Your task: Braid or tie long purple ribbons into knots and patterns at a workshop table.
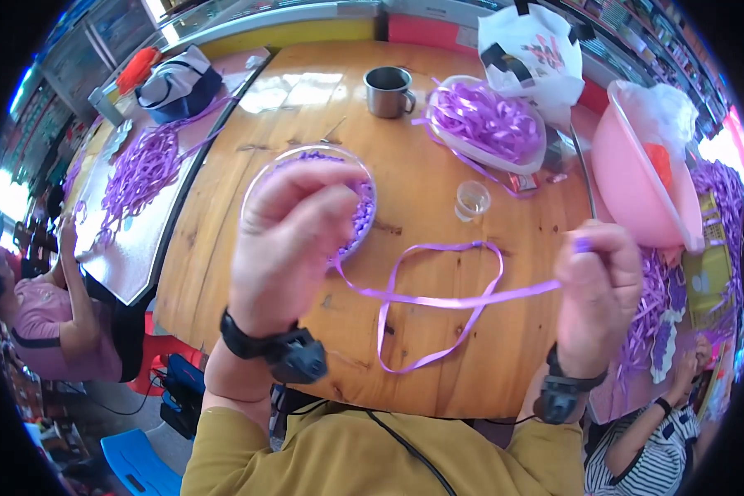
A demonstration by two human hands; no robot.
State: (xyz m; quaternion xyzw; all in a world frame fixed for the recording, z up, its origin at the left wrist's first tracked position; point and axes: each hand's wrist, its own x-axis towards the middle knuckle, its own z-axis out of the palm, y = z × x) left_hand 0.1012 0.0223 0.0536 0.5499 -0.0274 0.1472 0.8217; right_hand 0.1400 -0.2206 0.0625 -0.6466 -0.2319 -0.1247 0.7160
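Observation:
A narrow purple ribbon (446, 302) stretches across the table to my right hand (599, 289). That hand is closed in a pinch, with a bit of purple showing at the fingertips. Part of the ribbon lies in a loose loop on the wood. My left hand (293, 240) is raised over a clear round bowl (372, 186) of small purple pieces, hiding much of it. Its fingers are curled together; what they hold, if anything, is hidden. The ribbon's other end disappears beside the bowl, below my left hand.
On the wooden table (355, 347) stand a metal mug (388, 93), a small clear cup (473, 200) and a white tub (533, 161) of purple ribbon. A pink basin (636, 182) stands at right. Two people sit at side tables, with ribbon heaps (145, 169) at left.

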